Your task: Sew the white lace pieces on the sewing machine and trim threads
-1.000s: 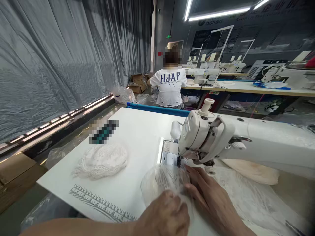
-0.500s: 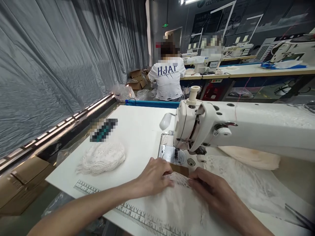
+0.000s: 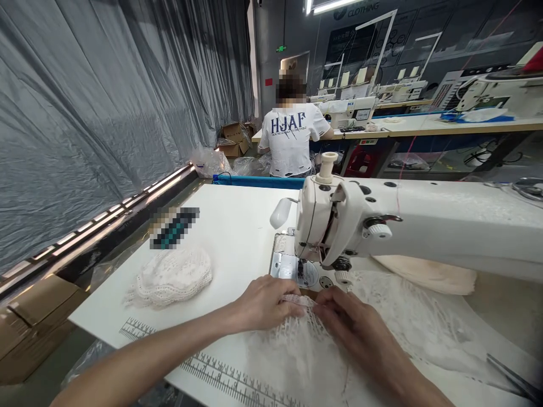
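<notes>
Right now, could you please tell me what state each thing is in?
Lace: bunched between both hands
Left hand: pinching the lace
Right hand: pinching the lace
Lace pile: lying stacked
Presser foot: height unclear
Ceiling light: lit
Green sign: lit
Curtain: in folds
Background box: open

Slender bare forearms point(image 3: 165, 355) narrow at the wrists point(image 3: 229, 318) into equally bare hands point(image 3: 263, 302).

Pixelation hides the far person's head point(image 3: 291, 87) and a dark, teal-marked object point(image 3: 175, 228) on the white bench point(image 3: 237, 226). The left hand point(image 3: 265, 302) and right hand point(image 3: 360, 322) cover part of the lacy white fabric point(image 3: 307, 339). The near white sewing machine point(image 3: 445, 217) is cut off at right, the brown cardboard box point(image 3: 38, 328) at left.
</notes>
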The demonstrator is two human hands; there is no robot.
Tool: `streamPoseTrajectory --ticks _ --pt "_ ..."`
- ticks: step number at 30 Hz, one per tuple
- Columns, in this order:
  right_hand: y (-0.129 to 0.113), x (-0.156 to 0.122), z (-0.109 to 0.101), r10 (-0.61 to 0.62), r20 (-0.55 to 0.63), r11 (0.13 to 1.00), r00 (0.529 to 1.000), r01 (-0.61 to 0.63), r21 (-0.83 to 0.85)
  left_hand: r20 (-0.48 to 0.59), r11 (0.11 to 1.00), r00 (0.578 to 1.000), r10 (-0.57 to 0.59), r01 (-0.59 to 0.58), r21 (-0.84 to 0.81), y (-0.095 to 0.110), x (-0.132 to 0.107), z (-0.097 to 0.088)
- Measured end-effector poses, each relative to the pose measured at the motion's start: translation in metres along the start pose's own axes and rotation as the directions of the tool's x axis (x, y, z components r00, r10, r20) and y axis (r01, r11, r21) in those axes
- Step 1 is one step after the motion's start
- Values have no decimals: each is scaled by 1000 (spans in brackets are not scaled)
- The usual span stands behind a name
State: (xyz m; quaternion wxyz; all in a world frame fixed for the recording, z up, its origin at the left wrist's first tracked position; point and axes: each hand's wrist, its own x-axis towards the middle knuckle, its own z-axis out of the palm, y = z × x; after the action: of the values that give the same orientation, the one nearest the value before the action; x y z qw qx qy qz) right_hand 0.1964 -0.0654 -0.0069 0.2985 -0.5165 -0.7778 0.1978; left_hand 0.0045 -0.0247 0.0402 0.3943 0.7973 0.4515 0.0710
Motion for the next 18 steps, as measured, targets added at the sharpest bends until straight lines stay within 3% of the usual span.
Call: streamPoseTrajectory --ticks 4,7,14,18 --pt "3 0 1 -197 -130 970 972 174 -167 24 999 1000 -20 21 -41 -2 3 -4" --pt "6 0 2 -282 -163 935 945 232 -267 30 996 999 -9 12 -92 -4 7 -4" --pt "10 3 9 -282 -89 942 955 258 -213 36 994 999 11 -7 -110 -7 8 -1" --pt "8 3 10 -181 -43 980 983 177 -92 16 993 1000 15 -13 -113 -10 9 1"
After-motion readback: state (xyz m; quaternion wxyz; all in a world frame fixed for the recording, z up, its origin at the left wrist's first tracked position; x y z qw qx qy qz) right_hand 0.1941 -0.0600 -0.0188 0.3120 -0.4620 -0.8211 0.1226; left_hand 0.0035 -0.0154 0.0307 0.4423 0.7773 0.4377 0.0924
